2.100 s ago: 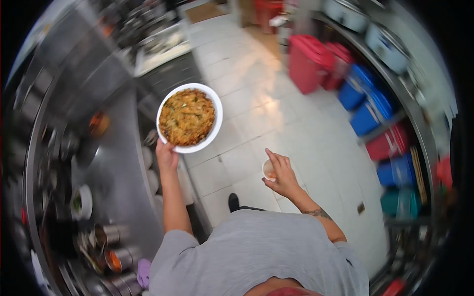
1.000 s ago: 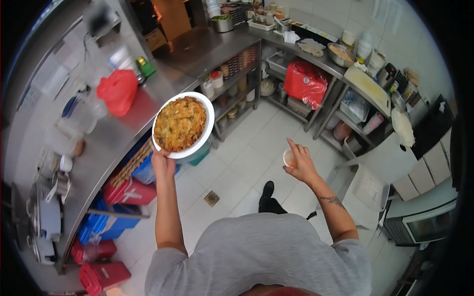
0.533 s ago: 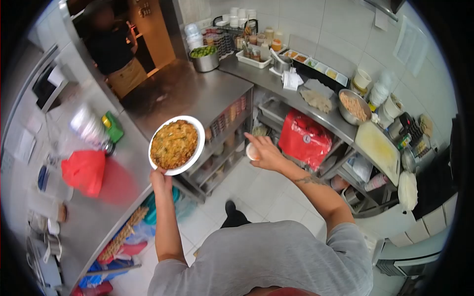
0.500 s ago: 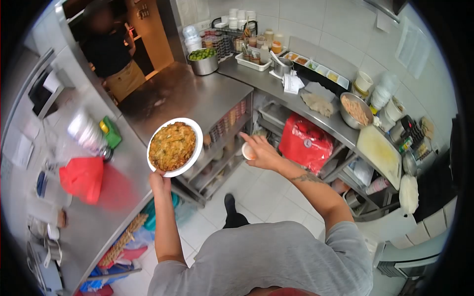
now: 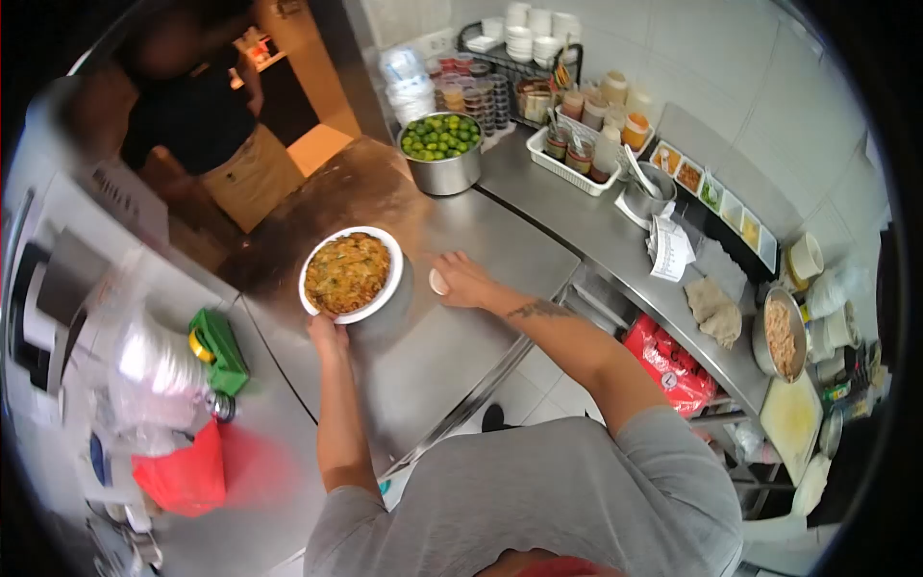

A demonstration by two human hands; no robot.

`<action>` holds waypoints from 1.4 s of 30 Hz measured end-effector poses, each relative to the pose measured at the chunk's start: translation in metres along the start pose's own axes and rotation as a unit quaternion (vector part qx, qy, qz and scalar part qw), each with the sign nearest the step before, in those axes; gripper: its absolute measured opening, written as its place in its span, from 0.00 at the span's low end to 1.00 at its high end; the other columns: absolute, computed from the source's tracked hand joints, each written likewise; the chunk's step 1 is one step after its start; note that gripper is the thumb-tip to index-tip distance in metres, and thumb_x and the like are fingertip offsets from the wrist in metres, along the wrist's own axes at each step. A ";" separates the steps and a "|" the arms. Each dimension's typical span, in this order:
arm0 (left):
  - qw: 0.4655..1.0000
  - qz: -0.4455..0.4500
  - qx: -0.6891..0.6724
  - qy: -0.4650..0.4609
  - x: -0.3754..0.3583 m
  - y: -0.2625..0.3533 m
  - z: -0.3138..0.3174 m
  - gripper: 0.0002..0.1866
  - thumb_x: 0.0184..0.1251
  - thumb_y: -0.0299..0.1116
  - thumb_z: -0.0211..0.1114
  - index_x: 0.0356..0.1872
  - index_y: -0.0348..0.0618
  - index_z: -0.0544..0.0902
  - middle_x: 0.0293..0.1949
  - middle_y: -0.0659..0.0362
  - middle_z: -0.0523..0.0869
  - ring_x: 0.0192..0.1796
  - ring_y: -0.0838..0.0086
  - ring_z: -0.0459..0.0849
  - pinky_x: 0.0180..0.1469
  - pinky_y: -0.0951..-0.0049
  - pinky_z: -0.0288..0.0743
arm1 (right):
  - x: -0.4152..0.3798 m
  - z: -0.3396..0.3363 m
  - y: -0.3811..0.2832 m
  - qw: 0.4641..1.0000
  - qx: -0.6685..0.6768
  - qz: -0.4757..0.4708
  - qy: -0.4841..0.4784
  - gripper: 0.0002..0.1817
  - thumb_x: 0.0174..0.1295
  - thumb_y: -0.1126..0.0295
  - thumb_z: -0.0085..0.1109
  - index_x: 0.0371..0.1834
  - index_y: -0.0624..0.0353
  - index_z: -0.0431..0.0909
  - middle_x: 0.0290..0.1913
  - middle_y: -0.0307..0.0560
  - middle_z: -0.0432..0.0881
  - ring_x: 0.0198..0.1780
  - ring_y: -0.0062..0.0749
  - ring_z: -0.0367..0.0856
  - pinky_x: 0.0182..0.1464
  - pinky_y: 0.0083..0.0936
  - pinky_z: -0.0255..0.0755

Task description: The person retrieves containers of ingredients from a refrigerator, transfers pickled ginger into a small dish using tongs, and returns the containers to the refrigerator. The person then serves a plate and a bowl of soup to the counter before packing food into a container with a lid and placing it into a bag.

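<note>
Tilted slightly over the steel counter (image 5: 442,375) is a white plate (image 5: 396,277), with a browned, omelette-like round of food (image 5: 346,272) covering most of it. My left hand (image 5: 329,335) grips the plate's near rim, its thumb at the edge and its other fingers hidden beneath. To the right, my right hand (image 5: 469,281) is closed around a small pale cup (image 5: 438,282), close over the same counter. The cup's contents do not show from here.
A pot of green citrus fruit (image 5: 442,159) stands at the counter's back. Sauce bottles fill a white basket (image 5: 572,165) beside a row of condiment trays (image 5: 711,195). A person (image 5: 207,125) is across the counter. At left are a green box (image 5: 221,351) and a red bag (image 5: 183,471).
I have come forward to the counter, and both hands are now over it. The plate and cup stay in my hands; the cup is nearer the plate. The person appears closer.
</note>
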State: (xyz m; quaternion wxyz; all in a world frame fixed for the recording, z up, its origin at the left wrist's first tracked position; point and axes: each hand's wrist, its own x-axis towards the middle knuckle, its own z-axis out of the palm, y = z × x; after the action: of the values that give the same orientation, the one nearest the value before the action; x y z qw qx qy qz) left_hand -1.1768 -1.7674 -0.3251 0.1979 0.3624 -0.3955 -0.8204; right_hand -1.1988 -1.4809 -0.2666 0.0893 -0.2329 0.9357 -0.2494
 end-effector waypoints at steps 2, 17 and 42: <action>0.999 -0.011 0.033 -0.025 0.043 -0.008 0.014 0.15 0.39 0.13 0.44 0.33 0.29 0.70 0.40 0.45 0.75 0.40 0.54 0.79 0.40 0.51 0.81 | 0.036 0.008 0.010 1.000 0.011 -0.004 -0.022 0.48 0.39 0.69 0.66 0.69 0.51 0.53 0.57 0.55 0.69 0.56 0.54 0.65 0.60 0.40 0.62; 0.804 0.278 0.508 -0.134 0.019 0.002 0.084 0.27 0.53 0.33 0.66 0.52 0.26 0.72 0.34 0.45 0.85 0.36 0.54 0.84 0.39 0.63 0.77 | 0.075 -0.032 -0.017 0.997 0.067 0.035 -0.004 0.62 0.35 0.51 0.75 0.72 0.58 0.45 0.68 0.72 0.49 0.67 0.70 0.51 0.66 0.52 0.54; 0.359 0.327 0.295 -0.823 -0.481 -0.121 0.174 0.11 0.56 0.30 0.60 0.40 0.40 0.77 0.41 0.54 0.74 0.46 0.61 0.75 0.45 0.61 0.69 | -0.422 -0.228 0.170 0.773 -0.359 0.363 0.376 0.07 0.47 0.74 0.57 0.30 0.62 0.73 0.34 0.54 0.74 0.39 0.51 0.71 0.43 0.41 0.66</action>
State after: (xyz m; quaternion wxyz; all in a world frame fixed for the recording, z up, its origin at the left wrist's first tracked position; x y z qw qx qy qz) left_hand -0.9949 -1.3113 -0.1368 -0.0927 -0.6159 -0.6652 -0.4119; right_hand -0.9603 -1.0501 -0.1353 -0.2764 0.2214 0.9310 0.0882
